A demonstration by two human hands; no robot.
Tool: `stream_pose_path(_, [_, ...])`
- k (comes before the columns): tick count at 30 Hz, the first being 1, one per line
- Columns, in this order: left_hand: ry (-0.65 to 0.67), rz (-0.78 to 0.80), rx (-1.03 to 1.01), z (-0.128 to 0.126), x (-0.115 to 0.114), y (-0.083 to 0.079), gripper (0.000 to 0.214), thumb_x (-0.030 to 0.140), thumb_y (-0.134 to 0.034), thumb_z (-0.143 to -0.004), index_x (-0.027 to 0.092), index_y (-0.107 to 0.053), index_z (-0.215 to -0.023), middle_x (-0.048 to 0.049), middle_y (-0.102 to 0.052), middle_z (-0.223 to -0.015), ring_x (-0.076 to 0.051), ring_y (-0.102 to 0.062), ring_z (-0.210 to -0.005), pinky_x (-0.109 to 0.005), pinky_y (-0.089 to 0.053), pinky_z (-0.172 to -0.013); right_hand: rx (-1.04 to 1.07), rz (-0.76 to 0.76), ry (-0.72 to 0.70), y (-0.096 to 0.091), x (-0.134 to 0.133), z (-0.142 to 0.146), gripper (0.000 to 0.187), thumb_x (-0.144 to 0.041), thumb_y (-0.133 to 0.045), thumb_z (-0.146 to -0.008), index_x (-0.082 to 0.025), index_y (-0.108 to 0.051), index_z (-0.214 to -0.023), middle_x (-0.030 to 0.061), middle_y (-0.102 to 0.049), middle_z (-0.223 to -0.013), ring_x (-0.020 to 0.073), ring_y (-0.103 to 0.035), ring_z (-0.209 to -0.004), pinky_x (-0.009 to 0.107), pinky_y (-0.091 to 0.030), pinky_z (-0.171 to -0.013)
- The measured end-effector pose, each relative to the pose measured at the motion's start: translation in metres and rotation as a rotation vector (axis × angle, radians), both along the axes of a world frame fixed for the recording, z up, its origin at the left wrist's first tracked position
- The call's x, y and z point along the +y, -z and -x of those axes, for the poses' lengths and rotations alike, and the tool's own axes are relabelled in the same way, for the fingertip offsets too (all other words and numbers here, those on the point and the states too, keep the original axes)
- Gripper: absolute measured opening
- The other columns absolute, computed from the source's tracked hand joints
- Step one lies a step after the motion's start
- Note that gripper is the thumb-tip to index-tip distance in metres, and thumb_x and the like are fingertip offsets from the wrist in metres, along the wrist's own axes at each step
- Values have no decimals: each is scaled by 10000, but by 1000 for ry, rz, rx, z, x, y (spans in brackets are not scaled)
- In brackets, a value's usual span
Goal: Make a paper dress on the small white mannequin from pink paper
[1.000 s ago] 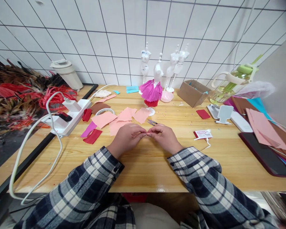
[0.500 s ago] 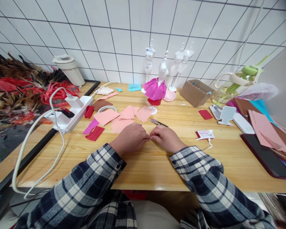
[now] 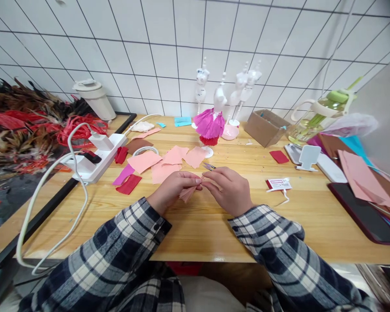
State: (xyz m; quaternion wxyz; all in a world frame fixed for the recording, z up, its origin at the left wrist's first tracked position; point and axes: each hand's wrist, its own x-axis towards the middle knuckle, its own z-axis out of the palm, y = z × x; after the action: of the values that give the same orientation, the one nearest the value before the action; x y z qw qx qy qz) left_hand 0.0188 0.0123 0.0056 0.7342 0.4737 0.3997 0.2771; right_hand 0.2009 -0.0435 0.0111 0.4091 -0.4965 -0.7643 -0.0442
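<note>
Between my hands is a gathered piece of pink crepe paper (image 3: 188, 194), its pleated end fanning out below my left fingers. My left hand (image 3: 174, 187) pinches it near the gathered tip. The fingertips of my right hand (image 3: 230, 190) are closed at that same tip, thumb and forefinger pressed together. Just beyond the hands lie small snips (image 3: 209, 166), partly hidden by my right hand. Pink paper pieces (image 3: 145, 162) are spread to the left, beside red (image 3: 129, 184) and magenta paper strips (image 3: 123, 173).
White mannequin figures stand at the back; one wears a magenta paper skirt (image 3: 209, 123). A cardboard box (image 3: 267, 128) and a bottle (image 3: 315, 117) are at right. A power strip (image 3: 99, 158), a tape roll (image 3: 145, 150) and feathers (image 3: 26, 117) lie left. A phone (image 3: 364, 212) lies far right.
My hands have turned and opened out a little, so the pink crepe paper now shows between them. The fingers of my right hand have lifted from their curled position.
</note>
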Motion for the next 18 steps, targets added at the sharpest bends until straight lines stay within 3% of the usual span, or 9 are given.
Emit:
stream_pose_path(3, [-38, 74, -13, 1, 0, -3, 277, 320, -828, -565, 114, -726, -720, -67, -703, -692, -155, -620, -665, -249, -425, -622, 318, 240, -58, 1, 6, -2, 288, -391, -621, -850, -205, -683, -1061, 49, -658, -887, 116, -562, -663, 234, -461, -595])
stream_pose_path(8, [22, 115, -32, 1, -1, -5, 263, 299, -833, -570, 111, -729, -719, -67, -705, -677, -140, -614, -643, -239, -423, -620, 668, 730, -205, 5, 14, 1, 323, -438, -647, -790, -156, -714, -931, 41, -662, -774, 106, -518, -595, 229, -420, -529])
stream_pose_path(10, [43, 125, -44, 1, -2, -6, 249, 282, -831, -574, 107, -728, -718, -65, -703, -677, -144, -614, -644, -244, -428, -621, 750, 859, -229, 8, 15, 4, 353, -456, -689, -740, -146, -708, -908, 21, -638, -684, 97, -482, -554, 221, -377, -497])
stream_pose_path(18, [113, 129, -75, 3, -1, -3, 243, 292, -818, -606, 108, -739, -744, -70, -703, -700, -149, -619, -679, -249, -432, -660, 841, 885, -281, 8, 17, 3, 307, -423, -745, -666, -161, -653, -797, 4, -624, -687, 90, -473, -568, 213, -348, -502])
